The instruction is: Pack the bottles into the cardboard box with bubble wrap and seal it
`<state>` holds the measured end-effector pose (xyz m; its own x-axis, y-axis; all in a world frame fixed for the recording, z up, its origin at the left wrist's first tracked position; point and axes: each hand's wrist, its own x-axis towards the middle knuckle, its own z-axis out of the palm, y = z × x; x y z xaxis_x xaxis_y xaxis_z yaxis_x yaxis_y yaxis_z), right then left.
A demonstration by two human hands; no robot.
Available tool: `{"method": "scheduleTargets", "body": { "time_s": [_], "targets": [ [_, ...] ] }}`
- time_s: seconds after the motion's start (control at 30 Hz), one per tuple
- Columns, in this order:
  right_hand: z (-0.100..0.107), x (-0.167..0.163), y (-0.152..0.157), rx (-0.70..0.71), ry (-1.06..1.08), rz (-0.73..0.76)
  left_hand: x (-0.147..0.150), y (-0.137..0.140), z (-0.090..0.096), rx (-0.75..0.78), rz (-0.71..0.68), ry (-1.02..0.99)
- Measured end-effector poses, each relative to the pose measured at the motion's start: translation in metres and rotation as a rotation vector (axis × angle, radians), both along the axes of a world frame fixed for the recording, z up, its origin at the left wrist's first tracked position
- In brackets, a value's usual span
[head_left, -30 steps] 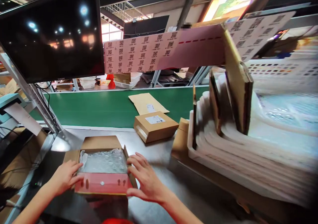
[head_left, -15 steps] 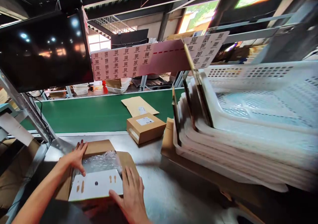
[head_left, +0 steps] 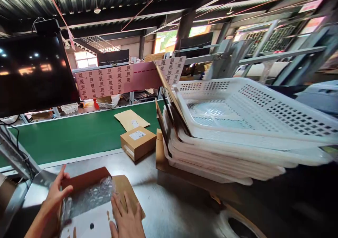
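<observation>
Hands on an open box (head_left: 116,192) at the near left of a steel table (head_left: 169,202).
The left hand (head_left: 52,204) grips the box's left side, thumb raised against the far flap; the right hand (head_left: 126,220) lies flat and open on the white flap (head_left: 89,224) and the right wall. Bubble wrap (head_left: 91,197) fills the box. A sealed box (head_left: 137,142) sits farther off at the edge of the green belt (head_left: 66,136), with an envelope (head_left: 130,119) on the belt behind it. Stacked white baskets (head_left: 237,125) stand to the right; a dark screen (head_left: 31,72) hangs far left.
</observation>
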<state>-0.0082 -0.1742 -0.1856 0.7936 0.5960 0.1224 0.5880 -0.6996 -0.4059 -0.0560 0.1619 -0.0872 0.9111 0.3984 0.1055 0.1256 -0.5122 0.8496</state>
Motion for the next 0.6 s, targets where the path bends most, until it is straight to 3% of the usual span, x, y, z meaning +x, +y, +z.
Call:
{"method": "scheduleTargets", "body": {
  "time_s": [0.13, 0.23, 0.3, 0.4, 0.43, 0.5, 0.57, 0.6],
  "targets": [
    [0.055, 0.009, 0.007, 0.016, 0.172, 0.035, -0.037, -0.022, -0.034, 0.539, -0.317, 0.152],
    [0.081, 0.014, 0.004, 0.113, 0.214, 0.074, -0.056, -0.039, -0.070, 0.817, -0.310, 0.138],
    [0.083, 0.018, -0.009, 0.178, 0.208, 0.162, -0.063, -0.045, -0.083, 0.931, -0.296, 0.099],
    [0.066, 0.031, -0.044, 0.285, 0.088, 0.202, -0.068, -0.050, -0.081, 1.009, -0.347, 0.091],
    [0.057, 0.037, -0.057, 0.342, 0.017, 0.118, -0.069, -0.051, -0.078, 1.012, -0.355, 0.098],
    [0.041, 0.048, -0.082, 0.460, -0.073, -0.216, -0.070, -0.053, -0.071, 1.002, -0.364, 0.123],
    [0.032, 0.054, -0.095, 0.532, 0.051, -0.510, -0.071, -0.055, -0.067, 0.992, -0.371, 0.145],
    [0.030, 0.053, -0.095, 0.574, 0.179, -0.549, -0.071, -0.057, -0.065, 0.992, -0.373, 0.149]
  ]
}}
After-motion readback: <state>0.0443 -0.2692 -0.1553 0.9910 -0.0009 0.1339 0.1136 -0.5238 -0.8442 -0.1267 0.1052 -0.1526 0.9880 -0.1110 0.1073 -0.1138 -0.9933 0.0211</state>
